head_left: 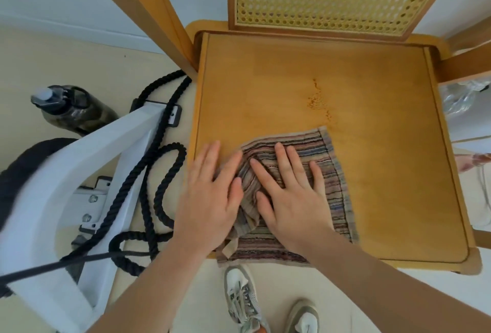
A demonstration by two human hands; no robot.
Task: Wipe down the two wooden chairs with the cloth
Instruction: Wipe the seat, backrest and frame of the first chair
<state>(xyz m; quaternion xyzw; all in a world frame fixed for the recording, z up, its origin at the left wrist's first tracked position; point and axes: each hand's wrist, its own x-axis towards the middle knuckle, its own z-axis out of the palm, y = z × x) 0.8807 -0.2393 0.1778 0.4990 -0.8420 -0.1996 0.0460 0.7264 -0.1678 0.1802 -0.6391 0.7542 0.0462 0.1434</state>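
Observation:
A wooden chair with a cane back stands in front of me; its flat seat (372, 173) fills the middle of the view. A striped cloth (334, 181) lies spread on the seat's front left part, one edge hanging over the front. My right hand (289, 194) presses flat on the cloth with straight, spread fingers. My left hand (212, 194) lies flat beside it, fingers straight, partly on the cloth's bunched left edge and partly on bare wood. A patch of small yellowish crumbs (317, 99) sits on the seat beyond the cloth. A second wooden frame (159, 14) rises at the upper left.
A white metal frame (79, 173) stands left of the chair, with thick black rope (159, 162) coiled on the floor around it. A dark water bottle (69, 109) lies further left. My two shoes (244, 300) are on the pale floor below the seat's front edge.

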